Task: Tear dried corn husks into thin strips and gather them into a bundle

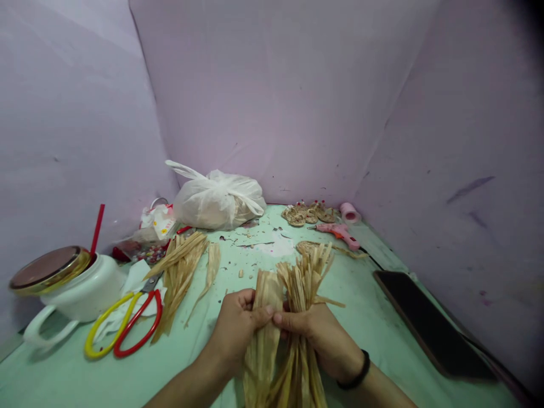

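On the view's clock, mug (87,289) and scissors (149,285) at 8, loose strips (181,277) between 7 and 8. At 6, left hand (234,326) pinches a flat strip (268,288), right hand (321,334) pinches a bunch (302,289) just beside it. Glue gun (335,229) between 3 and 4, phone (429,323) at 4.

The bottom edge cuts off the leaf (268,289) and bundle (298,286), which hide most fingers of the left grip (237,320) and right grip (323,334), while the tips of the scissors (150,284) vanish under the pile (182,275), the contents of the bag (219,201) are unclear, and the red dots (323,202) on the coils (295,216) are too small to tell.
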Motion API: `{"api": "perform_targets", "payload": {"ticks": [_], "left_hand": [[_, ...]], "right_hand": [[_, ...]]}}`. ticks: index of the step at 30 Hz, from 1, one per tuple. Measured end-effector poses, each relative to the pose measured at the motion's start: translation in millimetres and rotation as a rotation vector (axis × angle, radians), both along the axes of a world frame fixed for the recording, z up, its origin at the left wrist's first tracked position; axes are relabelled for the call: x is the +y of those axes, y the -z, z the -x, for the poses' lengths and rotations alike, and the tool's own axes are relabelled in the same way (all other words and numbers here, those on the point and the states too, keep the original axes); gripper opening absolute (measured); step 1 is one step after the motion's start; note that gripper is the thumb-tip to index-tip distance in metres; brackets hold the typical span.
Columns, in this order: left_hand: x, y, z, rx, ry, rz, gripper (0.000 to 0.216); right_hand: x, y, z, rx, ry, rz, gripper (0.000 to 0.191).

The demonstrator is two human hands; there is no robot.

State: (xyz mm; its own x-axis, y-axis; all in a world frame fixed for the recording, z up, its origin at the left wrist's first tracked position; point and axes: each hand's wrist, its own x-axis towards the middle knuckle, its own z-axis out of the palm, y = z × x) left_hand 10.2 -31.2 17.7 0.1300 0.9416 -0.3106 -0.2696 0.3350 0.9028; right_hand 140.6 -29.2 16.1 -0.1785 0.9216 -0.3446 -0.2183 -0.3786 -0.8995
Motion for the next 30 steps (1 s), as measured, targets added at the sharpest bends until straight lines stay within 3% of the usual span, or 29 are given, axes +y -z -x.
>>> {"api": "perform_targets", "payload": {"ticks": [10,14,22,26,30], "left_hand": [[0.9,-2.0,3.1,0.016,0.009,-0.022,0.025],[2.1,2.1,4.7,0.019,0.075,-0.074,0.03],[1.5,2.2,6.2,0.108,0.103,0.008,0.026],[-1.3,1.0,2.7,0.012,0.164,-0.029,0.023],[-0.1,2.3,2.9,-0.113,0.226,0.008,0.025]], "right_hand": [[1.3,-3.0,-1.6,-0.06,0.011,-0.049,0.008],[-1.1,-7.0,1.3,-0.006,0.006,-0.189,0.018],[-2.9,-13.8,6.0,-0.108,0.057,-0.228,0.023],[-4.8,-15.2,8.3,-0.149,0.085,-0.193,0.023],[-5.7,-13.6,6.4,-0.002,0.039,-0.106,0.022]]}}
